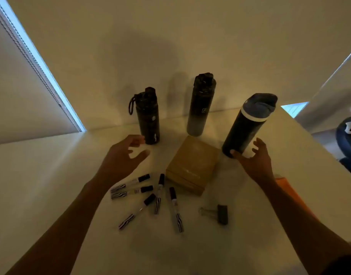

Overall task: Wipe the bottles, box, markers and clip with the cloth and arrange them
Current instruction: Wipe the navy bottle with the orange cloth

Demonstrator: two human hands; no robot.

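Note:
Three dark bottles stand on the white table (pixel 41 195): a black one with a loop strap (pixel 147 116) at left, a black-to-grey one (pixel 199 108) in the middle, and a navy one with a blue lid (pixel 248 126) at right. A brown box (pixel 192 165) lies in front of them. Several markers (pixel 148 197) lie scattered near the box, and a black binder clip (pixel 220 214) lies to their right. My left hand (pixel 121 155) hovers with spread fingers just left of the strap bottle. Beside the navy bottle's base is my right hand (pixel 252 157), fingers spread, thumb near it. An orange cloth (pixel 288 191) shows under my right forearm.
A wall rises right behind the bottles. A window blind (pixel 21 86) is at left. The table's right edge runs diagonally, and a dark blue chair (pixel 347 139) stands beyond it.

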